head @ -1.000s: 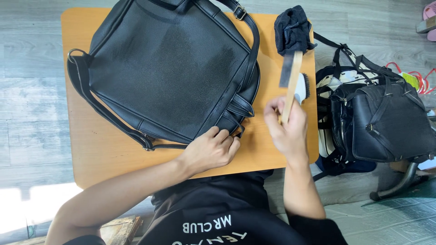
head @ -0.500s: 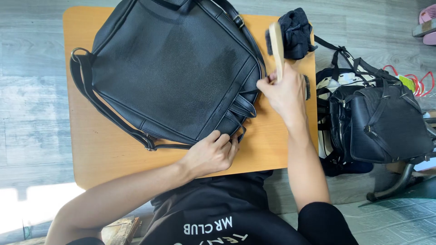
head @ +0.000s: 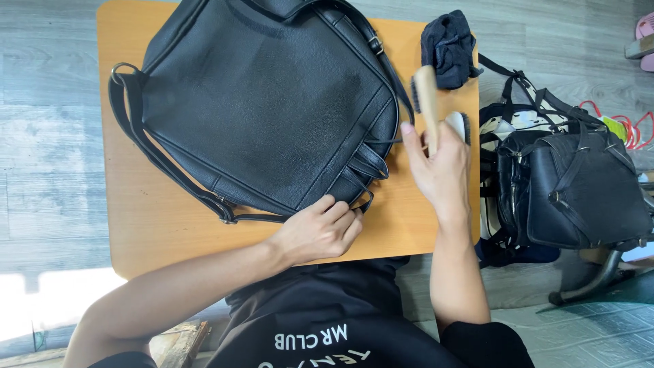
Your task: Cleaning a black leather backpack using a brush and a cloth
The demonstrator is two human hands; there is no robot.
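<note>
A large black leather backpack (head: 266, 102) lies flat on a small wooden table (head: 157, 225). My left hand (head: 320, 228) presses down on the bag's lower edge, next to its strap. In my right hand (head: 439, 167) is a wooden-handled brush (head: 426, 99) with dark bristles, held upright right beside the bag's right edge. A second brush with a white back (head: 458, 124) lies on the table just behind that hand.
A dark folded cloth (head: 447, 46) sits at the table's far right corner. On the floor to the right rests another black bag (head: 579, 184) on a pile with straps, beside red cords (head: 630, 119). Grey plank flooring surrounds the table.
My right hand swung the brush from the table's right side up to the bag's right edge, then drew it back down a little. My left hand stayed put.
</note>
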